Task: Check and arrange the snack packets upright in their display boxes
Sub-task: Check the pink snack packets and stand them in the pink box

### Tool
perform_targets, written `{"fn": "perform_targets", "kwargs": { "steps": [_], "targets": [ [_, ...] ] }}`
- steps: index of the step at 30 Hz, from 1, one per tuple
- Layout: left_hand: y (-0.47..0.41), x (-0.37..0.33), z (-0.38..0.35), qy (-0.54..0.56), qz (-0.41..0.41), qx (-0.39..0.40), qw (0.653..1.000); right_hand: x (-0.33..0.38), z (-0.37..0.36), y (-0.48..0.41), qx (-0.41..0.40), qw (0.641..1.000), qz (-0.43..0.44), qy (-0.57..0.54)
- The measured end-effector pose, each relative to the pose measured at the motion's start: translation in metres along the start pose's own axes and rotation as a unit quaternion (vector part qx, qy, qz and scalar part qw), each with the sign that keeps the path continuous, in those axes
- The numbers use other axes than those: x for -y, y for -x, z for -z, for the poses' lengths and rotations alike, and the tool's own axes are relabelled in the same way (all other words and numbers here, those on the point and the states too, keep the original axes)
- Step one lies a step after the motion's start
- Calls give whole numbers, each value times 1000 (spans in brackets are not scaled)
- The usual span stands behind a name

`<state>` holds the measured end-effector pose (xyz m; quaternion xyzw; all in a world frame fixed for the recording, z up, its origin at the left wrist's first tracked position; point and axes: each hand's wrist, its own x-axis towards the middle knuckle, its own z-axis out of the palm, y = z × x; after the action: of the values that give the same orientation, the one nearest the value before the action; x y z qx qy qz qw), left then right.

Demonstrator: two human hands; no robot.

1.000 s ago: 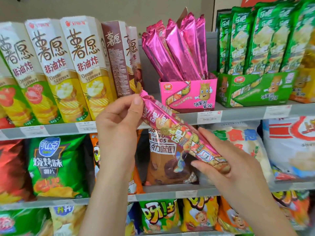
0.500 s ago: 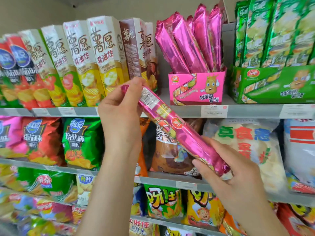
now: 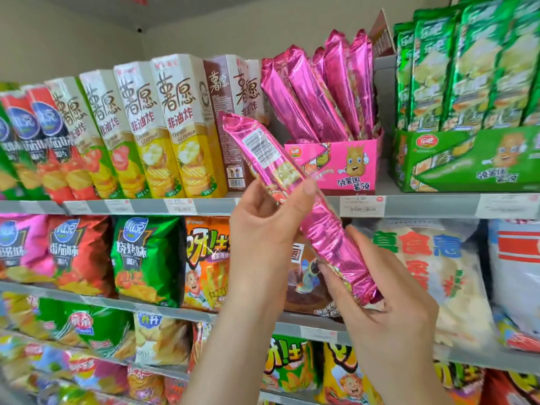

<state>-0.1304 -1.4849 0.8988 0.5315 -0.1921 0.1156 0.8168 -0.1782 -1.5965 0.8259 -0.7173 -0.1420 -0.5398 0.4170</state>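
Grey metal shelf (image 3: 423,204), plain beige wall (image 3: 73,39) above, glossy bags (image 3: 146,258) crammed below. The left hand (image 3: 263,229) pinches a long, crinkly pink foil packet (image 3: 263,147) mid-length and the right hand (image 3: 388,311) grips its bottom end; it's tilted, held in front of the pink cardboard box (image 3: 336,159).

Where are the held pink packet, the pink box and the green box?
pink packet (image 3: 260,147): head view, white label near its top.
pink box (image 3: 355,162): head view, cartoon potato on front.
green box (image 3: 467,163): head view, front panel.
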Motion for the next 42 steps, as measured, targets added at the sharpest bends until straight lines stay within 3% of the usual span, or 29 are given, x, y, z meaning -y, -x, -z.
{"fn": "perform_targets", "kwargs": {
  "steps": [5, 8, 12, 18, 23, 27, 32, 36, 39, 42],
  "targets": [
    [-1, 4, 15, -18, 1, 11, 1000, 3, -15, -3, 19, 1000, -21, 5],
    [-2, -1, 22, -46, 12, -23, 999, 9, -18, -8, 58, 995, -56, -56],
    [-8, -2, 31, -69, -33, 3, 997, 18, -19, -19, 159, 940, -185, -239],
    [-6, 0, 29, -66, -32, 62, 995, 11, -22, -30, 206, 913, -248, -249],
    [-2, 2, 23, -91, -53, 24, 994, 5, -15, -23, 228, 907, -248, -251],
    [-5, 0, 15, -13, -38, -46, 998, 5, -3, -15, 250, 890, -257, -283],
    [-9, -3, 9, 61, -54, -70, 994, 7, 8, -12, 253, 864, -261, -348],
    [-9, 0, 6, 98, -54, -88, 990, 8, 10, -9, 184, 895, -250, -321],
    [-5, 4, 4, 53, -43, -65, 996, 8, 8, -6, 116, 928, -235, -264],
    [2, 9, 5, -31, -43, -30, 998, 2, 6, -5, 64, 977, -147, -138]
  ]
}}
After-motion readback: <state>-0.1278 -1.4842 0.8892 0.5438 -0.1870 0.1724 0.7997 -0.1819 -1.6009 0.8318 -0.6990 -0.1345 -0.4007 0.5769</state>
